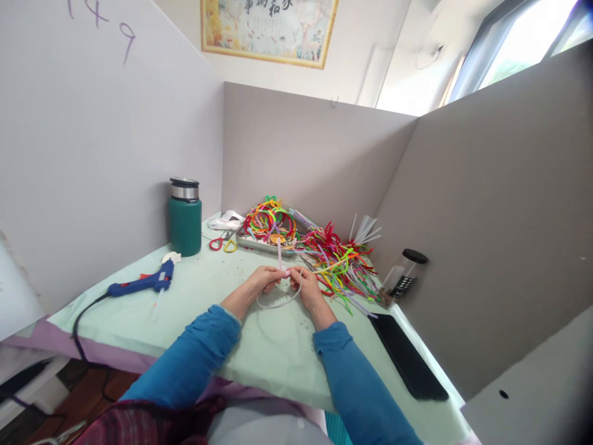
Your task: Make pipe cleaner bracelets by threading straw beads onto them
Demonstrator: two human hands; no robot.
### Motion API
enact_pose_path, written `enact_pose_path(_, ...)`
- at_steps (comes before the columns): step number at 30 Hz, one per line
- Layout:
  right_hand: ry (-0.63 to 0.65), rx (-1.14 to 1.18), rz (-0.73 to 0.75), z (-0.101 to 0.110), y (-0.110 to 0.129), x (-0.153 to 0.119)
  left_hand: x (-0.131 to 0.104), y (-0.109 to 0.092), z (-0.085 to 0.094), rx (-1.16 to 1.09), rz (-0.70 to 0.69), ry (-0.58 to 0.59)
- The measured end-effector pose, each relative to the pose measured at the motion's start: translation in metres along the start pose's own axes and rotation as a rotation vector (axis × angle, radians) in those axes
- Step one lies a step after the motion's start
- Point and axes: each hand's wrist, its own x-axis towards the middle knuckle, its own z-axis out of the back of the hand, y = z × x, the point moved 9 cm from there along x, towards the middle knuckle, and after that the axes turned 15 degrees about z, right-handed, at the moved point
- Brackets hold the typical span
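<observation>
Pale loop (278, 306) of thin, bendable strand, with a pink strip (279, 250) rising nearly upright beside it: you hold both in front of you, just above the pale green cloth (273, 352) on the table. Your left hand (264, 281) and right hand (306, 289) come together at the top of the loop, thumbs and fingertips pinched on the pieces and almost touching; the left seems clamped at the foot of the strip, the right on the loop near its end. Whether loop and strip are joined is too small to tell. Such a close grip probably steadies a small meeting point, while the loop hangs free below so nothing presses it out of shape. Beyond your hands, a metal tray (259, 245) holds coloured rings, and a loose heap of bright pipe cleaners (340, 262) spreads to its right, likely kept there for easy picking. Scissors with red and yellow handles (230, 246) lie left of the tray. A blue glue gun (141, 284) rests on its side at far left, its cord running off the edge, perhaps to keep the nozzle away from your sleeves. A green bottle (185, 225) stands behind it; a flat black object (410, 358) lies at the right edge.
</observation>
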Motion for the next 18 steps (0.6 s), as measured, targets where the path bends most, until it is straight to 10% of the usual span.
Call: enact_pose_path(18,0.020,-0.149,0.013,-0.0018,0.0052,-0.0015,0.0002,-0.0017,0.0059,0.142,-0.043,-0.137)
